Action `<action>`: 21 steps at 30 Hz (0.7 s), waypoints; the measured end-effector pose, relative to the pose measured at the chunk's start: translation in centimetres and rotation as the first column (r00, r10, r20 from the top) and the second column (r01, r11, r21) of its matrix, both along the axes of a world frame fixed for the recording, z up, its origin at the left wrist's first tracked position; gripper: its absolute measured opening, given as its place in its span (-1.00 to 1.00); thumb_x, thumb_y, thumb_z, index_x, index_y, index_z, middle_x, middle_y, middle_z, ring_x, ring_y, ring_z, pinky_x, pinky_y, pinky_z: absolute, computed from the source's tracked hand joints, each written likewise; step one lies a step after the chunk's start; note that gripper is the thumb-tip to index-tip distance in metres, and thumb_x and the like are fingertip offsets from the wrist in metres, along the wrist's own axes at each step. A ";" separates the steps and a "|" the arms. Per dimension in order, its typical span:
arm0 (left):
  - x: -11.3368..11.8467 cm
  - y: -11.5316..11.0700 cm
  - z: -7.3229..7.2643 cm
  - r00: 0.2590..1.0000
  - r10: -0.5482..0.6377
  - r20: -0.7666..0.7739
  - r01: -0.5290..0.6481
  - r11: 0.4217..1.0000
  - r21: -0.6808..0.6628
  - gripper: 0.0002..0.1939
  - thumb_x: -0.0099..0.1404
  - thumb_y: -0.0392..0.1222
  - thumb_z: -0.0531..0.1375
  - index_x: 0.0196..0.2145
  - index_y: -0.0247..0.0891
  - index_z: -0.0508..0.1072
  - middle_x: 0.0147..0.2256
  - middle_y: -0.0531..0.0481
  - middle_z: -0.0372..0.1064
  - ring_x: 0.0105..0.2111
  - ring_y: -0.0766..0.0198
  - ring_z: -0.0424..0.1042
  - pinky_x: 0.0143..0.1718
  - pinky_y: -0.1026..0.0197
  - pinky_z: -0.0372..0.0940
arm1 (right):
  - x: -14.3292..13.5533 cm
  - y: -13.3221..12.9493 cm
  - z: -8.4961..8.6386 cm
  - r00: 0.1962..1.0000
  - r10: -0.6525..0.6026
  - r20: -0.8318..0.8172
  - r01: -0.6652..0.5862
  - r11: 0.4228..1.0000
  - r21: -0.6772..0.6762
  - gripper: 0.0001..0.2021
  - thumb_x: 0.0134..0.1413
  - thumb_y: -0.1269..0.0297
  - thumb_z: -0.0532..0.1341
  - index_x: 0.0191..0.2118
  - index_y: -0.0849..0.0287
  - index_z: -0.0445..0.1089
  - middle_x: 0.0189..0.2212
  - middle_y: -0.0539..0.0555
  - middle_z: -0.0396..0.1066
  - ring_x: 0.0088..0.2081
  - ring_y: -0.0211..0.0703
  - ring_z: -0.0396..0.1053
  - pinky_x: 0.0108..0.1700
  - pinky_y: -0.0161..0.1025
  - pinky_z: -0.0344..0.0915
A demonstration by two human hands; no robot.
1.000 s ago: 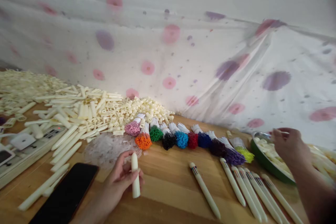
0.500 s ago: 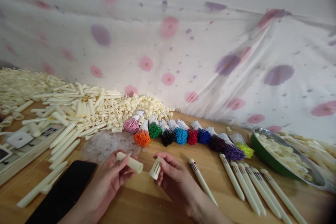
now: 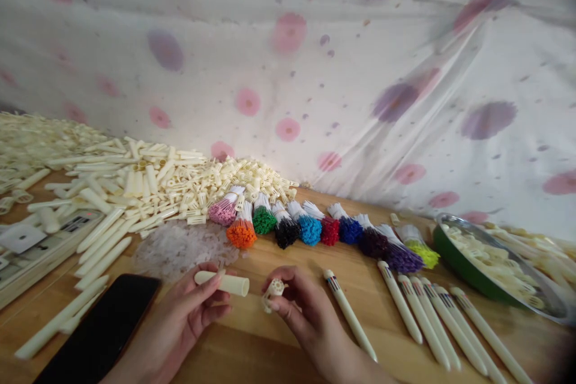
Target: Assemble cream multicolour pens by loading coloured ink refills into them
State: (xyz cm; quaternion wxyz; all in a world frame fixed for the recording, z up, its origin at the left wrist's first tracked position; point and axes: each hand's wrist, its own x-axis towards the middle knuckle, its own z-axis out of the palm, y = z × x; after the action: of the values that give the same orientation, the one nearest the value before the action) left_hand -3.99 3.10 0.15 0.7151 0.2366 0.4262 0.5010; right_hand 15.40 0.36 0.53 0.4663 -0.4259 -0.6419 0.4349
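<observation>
Between the thumb and fingers of my left hand (image 3: 186,309) is a cream pen barrel (image 3: 227,284), its open end pointing right. My right hand (image 3: 308,318) pinches a small slotted cream pen part (image 3: 273,294), turned so that its end with holes shows. A short gap separates the two pieces above the wooden table. Just beyond the hands lie a heap of clear little plastic pieces (image 3: 180,246) and a row of colour-tipped refill bundles, among them an orange bundle (image 3: 242,228) and a black bundle (image 3: 286,227).
Several multicolour pens (image 3: 432,327) lie at the right, with a single pen (image 3: 351,315) beside my right hand. A green-sided bowl (image 3: 463,264) holds cream parts. Leftward are a black phone (image 3: 99,330), a power strip (image 3: 49,252) and a large pile of pen parts (image 3: 148,174).
The slotted part has turned in my right hand, so its end with holes now faces up toward me. The barrel in my left hand has swung closer to level.
</observation>
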 end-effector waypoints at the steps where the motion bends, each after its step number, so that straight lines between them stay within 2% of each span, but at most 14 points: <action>1: 0.0 0.0 0.0 1.000 -0.002 -0.009 0.003 1.000 0.011 -0.82 0.11 -0.50 0.25 -0.39 -0.26 0.46 -0.54 0.08 0.44 -0.54 0.37 0.46 -0.49 0.33 0.46 | 0.1 0.1 0.0 0.995 -0.013 0.095 0.008 0.999 0.051 -0.86 0.14 0.20 0.17 -0.19 0.09 0.34 -0.30 0.05 0.35 -0.27 -0.17 0.31 -0.20 -0.23 0.25; 4: 0.0 -0.2 0.2 1.000 -0.004 -0.022 0.005 1.000 0.014 -0.85 0.07 -0.47 0.29 -0.42 -0.27 0.46 -0.53 0.08 0.44 -0.53 0.37 0.45 -0.49 0.33 0.46 | 0.3 0.2 0.0 0.963 -0.050 0.265 0.001 0.983 0.182 -0.81 0.16 0.29 0.16 -0.10 0.05 0.34 -0.27 0.06 0.35 -0.20 -0.11 0.27 -0.11 -0.16 0.20; 6: 0.1 -0.3 0.2 1.000 -0.006 -0.023 0.007 1.000 0.008 -0.85 0.04 -0.44 0.32 -0.43 -0.27 0.46 -0.53 0.08 0.44 -0.52 0.36 0.45 -0.49 0.33 0.46 | 0.4 0.2 -0.1 0.955 -0.066 0.288 0.012 0.983 0.184 -0.75 0.15 0.36 0.15 -0.04 0.06 0.27 -0.26 0.06 0.34 -0.19 -0.11 0.27 -0.12 -0.17 0.22; 9: 0.1 -0.3 -0.1 0.999 -0.023 -0.033 0.024 1.000 0.019 -0.81 0.01 -0.39 0.36 -0.40 -0.25 0.46 -0.52 0.08 0.45 -0.51 0.34 0.47 -0.46 0.31 0.46 | 0.4 0.0 -0.3 0.949 -0.100 0.298 0.050 0.984 0.170 -0.80 0.10 0.46 0.17 -0.15 0.10 0.23 -0.26 0.07 0.32 -0.23 -0.14 0.28 -0.19 -0.22 0.25; 13: 0.2 -0.2 -0.7 0.997 -0.039 -0.065 0.041 0.999 0.033 -0.77 -0.04 -0.30 0.41 -0.40 -0.25 0.46 -0.52 0.08 0.46 -0.50 0.33 0.48 -0.45 0.30 0.46 | 0.2 0.1 -0.2 0.932 -0.148 0.331 0.035 0.945 0.324 -0.79 0.05 0.57 0.16 -0.28 0.10 0.20 -0.27 0.05 0.37 -0.22 -0.13 0.24 -0.20 -0.21 0.23; 17: 0.6 -0.5 -0.9 0.996 -0.057 -0.075 0.059 0.998 0.025 -0.77 -0.06 -0.25 0.42 -0.44 -0.27 0.47 -0.55 0.08 0.45 -0.51 0.33 0.47 -0.46 0.32 0.46 | 0.1 0.3 0.0 0.916 -0.186 0.354 0.014 0.900 0.436 -0.82 0.07 0.50 0.19 -0.29 0.08 0.22 -0.31 0.04 0.44 -0.27 -0.11 0.24 -0.26 -0.19 0.25; 21: 1.2 -0.8 -0.4 0.994 -0.067 -0.083 0.067 0.998 0.005 -0.74 -0.15 -0.23 0.46 -0.50 -0.29 0.48 -0.58 0.09 0.45 -0.54 0.34 0.46 -0.49 0.33 0.45 | 0.1 0.4 0.1 0.883 -0.222 0.415 -0.015 0.869 0.495 -0.86 0.06 0.43 0.23 -0.31 0.07 0.26 -0.33 0.07 0.49 -0.32 -0.08 0.28 -0.30 -0.15 0.28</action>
State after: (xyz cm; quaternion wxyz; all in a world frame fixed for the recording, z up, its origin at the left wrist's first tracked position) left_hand -2.82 2.33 -0.27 0.7124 0.2738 0.4453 0.4681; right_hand 15.55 0.79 0.62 0.4163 -0.4206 -0.7970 0.1207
